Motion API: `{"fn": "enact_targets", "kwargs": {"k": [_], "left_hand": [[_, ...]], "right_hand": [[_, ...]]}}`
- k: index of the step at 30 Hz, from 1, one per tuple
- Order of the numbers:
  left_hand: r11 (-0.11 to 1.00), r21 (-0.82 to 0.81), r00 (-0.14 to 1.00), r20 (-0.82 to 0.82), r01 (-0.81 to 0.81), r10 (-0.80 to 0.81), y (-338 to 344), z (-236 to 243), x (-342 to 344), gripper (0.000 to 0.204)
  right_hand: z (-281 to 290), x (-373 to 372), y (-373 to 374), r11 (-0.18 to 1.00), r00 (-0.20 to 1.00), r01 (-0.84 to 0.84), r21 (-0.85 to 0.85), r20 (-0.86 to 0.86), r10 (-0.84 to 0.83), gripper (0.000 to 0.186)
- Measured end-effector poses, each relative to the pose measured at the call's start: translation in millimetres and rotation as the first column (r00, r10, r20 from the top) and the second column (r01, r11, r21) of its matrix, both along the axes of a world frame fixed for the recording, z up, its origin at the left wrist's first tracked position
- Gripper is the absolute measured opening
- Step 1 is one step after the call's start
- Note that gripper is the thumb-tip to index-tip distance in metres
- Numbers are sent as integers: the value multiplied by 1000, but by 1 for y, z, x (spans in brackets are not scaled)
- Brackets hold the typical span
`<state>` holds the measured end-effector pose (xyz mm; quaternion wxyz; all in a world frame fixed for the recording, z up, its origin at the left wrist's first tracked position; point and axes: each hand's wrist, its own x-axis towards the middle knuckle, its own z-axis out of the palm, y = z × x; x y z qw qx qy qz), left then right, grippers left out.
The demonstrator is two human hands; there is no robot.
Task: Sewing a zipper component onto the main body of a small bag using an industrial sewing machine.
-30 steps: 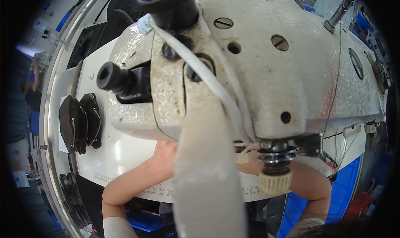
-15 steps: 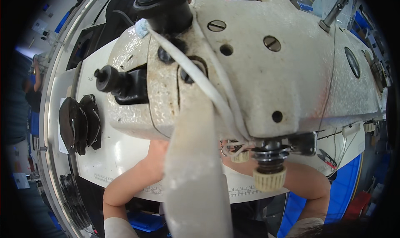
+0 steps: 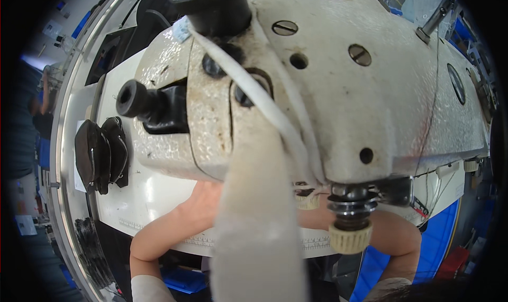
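Note:
A cream sewing machine head fills most of the view and covers the work under it. Below its left end shows the back of my left hand; its fingers are hidden behind the machine. Of my right hand, only skin near the wrist appears between a pale strap-like piece and the tension knob. What either hand holds or touches cannot be seen. Both forearms reach in from the lower edge, over the white table.
Dark zippered pouches lie on the table at the left. A ruler strip runs along the table's near edge. Small snips lie at the right. A white cord hangs over the machine. Another person is at the far left.
The machine head looks slightly larger and sits further right in the view. My left hand has shifted a little to the right; both forearms stay in nearly the same place.

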<state>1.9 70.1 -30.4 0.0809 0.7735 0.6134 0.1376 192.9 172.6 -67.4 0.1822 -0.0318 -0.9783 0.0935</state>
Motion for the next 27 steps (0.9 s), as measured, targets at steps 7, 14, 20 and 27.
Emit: {"fn": "enact_targets", "kwargs": {"k": [7,14,20,27], "left_hand": [[959,250,987,59,132,-151,12,3,-6,23],[940,317,976,129,126,-174,19,5,-14,18],[993,-56,994,42,103,-101,-11,-17,-13,29],[992,102,974,204,80,-100,4,-6,-8,24]], "right_hand": [[5,7,-4,996,997,-73,-53,0,73,24],[8,-3,0,1000,995,-23,5,-95,24,27],[12,3,-2,998,998,-58,28,16,58,22],[6,2,-4,996,997,-38,77,-61,42,17]]}}
